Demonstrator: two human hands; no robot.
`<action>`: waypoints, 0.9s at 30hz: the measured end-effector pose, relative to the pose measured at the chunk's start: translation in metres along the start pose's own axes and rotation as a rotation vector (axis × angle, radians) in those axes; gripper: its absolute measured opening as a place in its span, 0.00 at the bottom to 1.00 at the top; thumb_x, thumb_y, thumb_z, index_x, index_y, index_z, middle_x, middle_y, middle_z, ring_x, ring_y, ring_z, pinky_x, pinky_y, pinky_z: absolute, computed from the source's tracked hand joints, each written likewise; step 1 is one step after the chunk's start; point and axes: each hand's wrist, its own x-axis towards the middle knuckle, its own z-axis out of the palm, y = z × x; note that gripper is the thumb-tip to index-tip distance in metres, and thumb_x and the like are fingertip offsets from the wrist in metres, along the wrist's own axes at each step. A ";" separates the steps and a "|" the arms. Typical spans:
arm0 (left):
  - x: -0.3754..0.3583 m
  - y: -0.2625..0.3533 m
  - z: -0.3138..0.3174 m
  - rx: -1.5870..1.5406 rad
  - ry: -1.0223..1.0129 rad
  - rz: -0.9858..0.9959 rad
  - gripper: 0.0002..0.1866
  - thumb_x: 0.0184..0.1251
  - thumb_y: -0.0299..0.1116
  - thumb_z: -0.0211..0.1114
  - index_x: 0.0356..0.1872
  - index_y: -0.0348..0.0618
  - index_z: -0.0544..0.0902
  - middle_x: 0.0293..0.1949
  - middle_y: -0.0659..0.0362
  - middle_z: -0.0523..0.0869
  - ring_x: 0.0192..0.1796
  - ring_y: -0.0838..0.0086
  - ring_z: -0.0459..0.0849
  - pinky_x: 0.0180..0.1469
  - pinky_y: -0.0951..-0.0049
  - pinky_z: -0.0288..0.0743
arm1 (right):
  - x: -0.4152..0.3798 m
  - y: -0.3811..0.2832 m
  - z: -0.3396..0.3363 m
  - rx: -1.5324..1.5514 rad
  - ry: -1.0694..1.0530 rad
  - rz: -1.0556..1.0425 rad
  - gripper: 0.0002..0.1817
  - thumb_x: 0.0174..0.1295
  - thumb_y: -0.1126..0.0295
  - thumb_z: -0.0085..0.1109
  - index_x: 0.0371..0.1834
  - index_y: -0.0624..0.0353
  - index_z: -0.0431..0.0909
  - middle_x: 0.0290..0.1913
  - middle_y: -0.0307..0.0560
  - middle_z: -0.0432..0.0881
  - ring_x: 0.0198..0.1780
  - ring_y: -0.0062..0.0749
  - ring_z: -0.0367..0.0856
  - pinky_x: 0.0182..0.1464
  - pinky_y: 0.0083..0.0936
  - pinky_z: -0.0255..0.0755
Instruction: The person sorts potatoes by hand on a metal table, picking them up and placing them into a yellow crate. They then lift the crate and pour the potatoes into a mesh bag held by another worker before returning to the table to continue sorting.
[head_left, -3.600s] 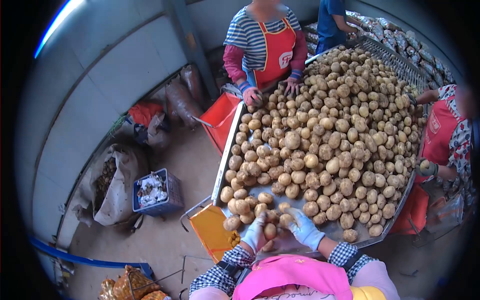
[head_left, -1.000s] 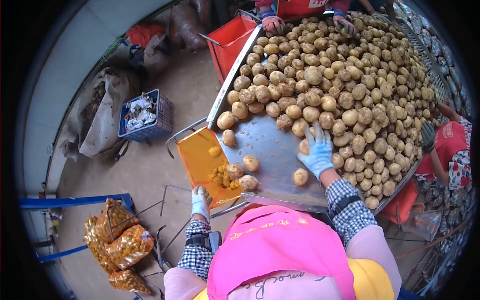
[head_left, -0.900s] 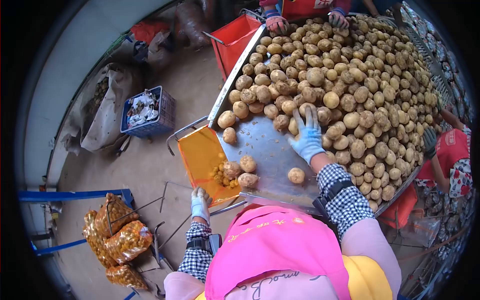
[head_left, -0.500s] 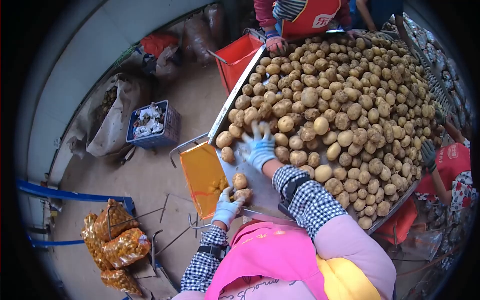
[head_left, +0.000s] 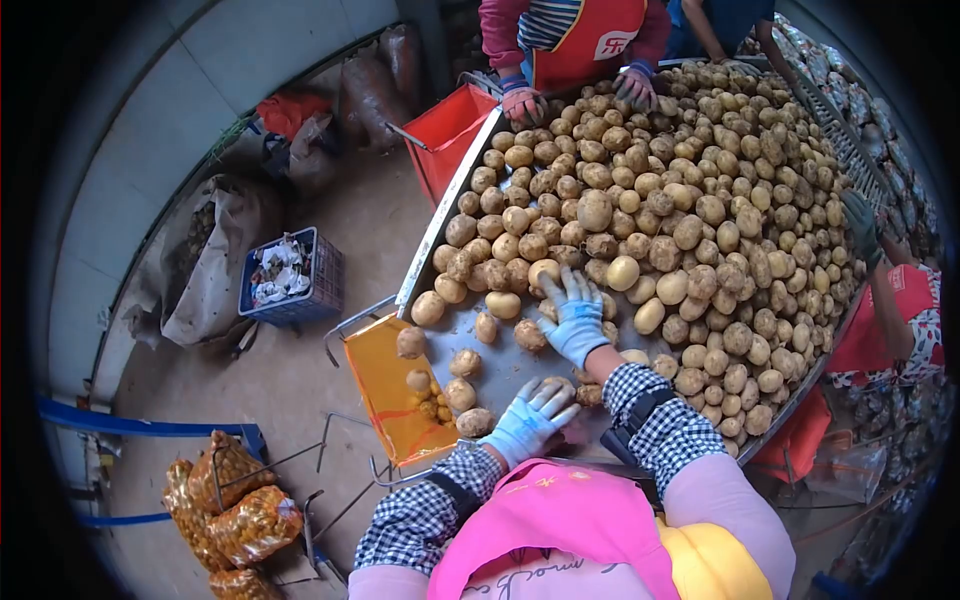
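A large heap of potatoes [head_left: 690, 230] covers most of a metal table [head_left: 505, 365]. My right hand [head_left: 575, 318], in a light blue glove, lies with fingers spread at the near edge of the heap, against several potatoes. Closer to my body, my left hand [head_left: 530, 420], gloved alike, has its fingers apart over the bare metal and holds nothing. Left of it a few loose potatoes [head_left: 460, 394] sit near the table's left edge. Below that edge hangs an open yellow bag [head_left: 385, 385] with several potatoes inside, and one potato is at its mouth.
Across the table a co-worker in a red apron [head_left: 590, 45] has both gloved hands by the heap. Another person [head_left: 895, 320] works at the right. Left on the floor are a blue crate [head_left: 315, 290], a red bag [head_left: 450, 135] and filled potato bags [head_left: 255, 525].
My left hand has moved right, off the potatoes it was touching, and opened. My right hand has shifted right. Some potatoes now lie farther left, and more are in the yellow bag.
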 end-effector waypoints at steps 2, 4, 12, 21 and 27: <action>0.006 -0.010 0.013 0.044 -0.114 0.029 0.29 0.45 0.42 0.72 0.54 0.55 0.82 0.60 0.57 0.76 0.65 0.58 0.73 0.69 0.45 0.62 | -0.018 -0.025 0.001 -0.017 -0.043 -0.077 0.33 0.60 0.50 0.61 0.71 0.37 0.70 0.75 0.54 0.59 0.75 0.54 0.57 0.74 0.56 0.45; -0.011 -0.031 0.041 0.065 0.009 0.066 0.21 0.49 0.39 0.66 0.49 0.59 0.84 0.56 0.61 0.78 0.65 0.59 0.73 0.66 0.42 0.65 | -0.042 -0.039 0.003 0.123 -0.206 -0.299 0.29 0.60 0.56 0.61 0.68 0.42 0.73 0.74 0.55 0.62 0.72 0.54 0.62 0.73 0.52 0.55; -0.041 -0.048 -0.017 0.136 0.046 -0.317 0.22 0.52 0.36 0.67 0.51 0.53 0.80 0.60 0.57 0.77 0.64 0.58 0.75 0.66 0.44 0.62 | 0.037 0.008 0.022 -0.033 0.007 -0.198 0.18 0.56 0.69 0.58 0.52 0.49 0.78 0.53 0.48 0.76 0.54 0.46 0.76 0.56 0.40 0.72; -0.072 -0.100 -0.032 0.043 0.438 -0.855 0.16 0.56 0.36 0.74 0.45 0.47 0.84 0.55 0.47 0.80 0.55 0.49 0.78 0.59 0.53 0.72 | 0.056 0.015 -0.008 0.810 -0.318 0.315 0.18 0.63 0.62 0.65 0.52 0.60 0.78 0.39 0.46 0.83 0.43 0.33 0.83 0.51 0.27 0.76; -0.031 -0.074 -0.037 0.158 0.276 -0.453 0.23 0.48 0.34 0.73 0.49 0.49 0.80 0.56 0.51 0.80 0.60 0.52 0.77 0.62 0.53 0.68 | -0.001 0.073 -0.050 0.710 0.244 0.547 0.13 0.58 0.69 0.66 0.46 0.58 0.79 0.37 0.41 0.82 0.36 0.26 0.80 0.43 0.22 0.77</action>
